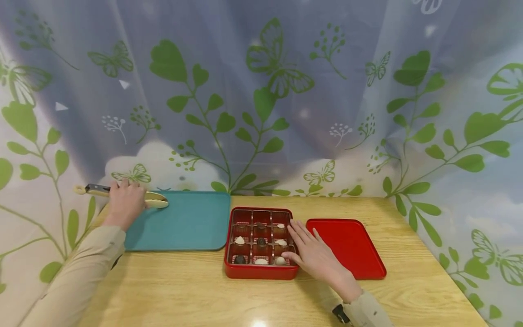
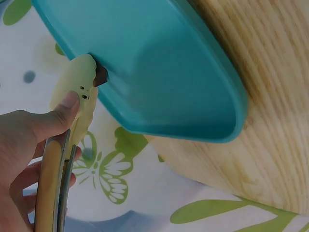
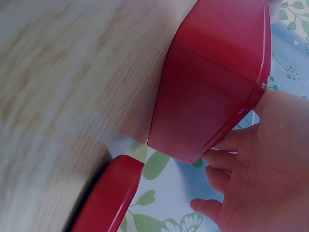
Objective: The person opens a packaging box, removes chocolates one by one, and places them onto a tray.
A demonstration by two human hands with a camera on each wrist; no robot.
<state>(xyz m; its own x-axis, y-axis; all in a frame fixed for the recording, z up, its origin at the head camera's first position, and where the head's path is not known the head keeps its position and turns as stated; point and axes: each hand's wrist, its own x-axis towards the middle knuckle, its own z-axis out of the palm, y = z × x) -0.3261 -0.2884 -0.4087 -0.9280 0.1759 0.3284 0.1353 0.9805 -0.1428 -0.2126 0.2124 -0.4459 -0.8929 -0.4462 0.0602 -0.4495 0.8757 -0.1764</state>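
Note:
My left hand (image 1: 125, 200) grips a pair of tongs (image 2: 75, 82) with pale yellow tips and wooden-faced handles. A small dark brown piece, like a chocolate (image 2: 101, 76), shows at the tips, over the far left of the blue-green tray (image 1: 184, 227). The red box (image 1: 261, 271) stands right of the tray, its clear divided insert holding several dark and white chocolates (image 1: 239, 240), some on patterned paper. My right hand (image 1: 316, 256) lies along the box's right rim with fingers extended and spread, as the right wrist view also shows.
A flat red lid (image 1: 353, 254) lies on the wooden table (image 1: 175, 290), right of the box and partly behind my right hand. Behind the table hangs a curtain (image 1: 229, 91) with green leaves and butterflies, close to the tray's far edge.

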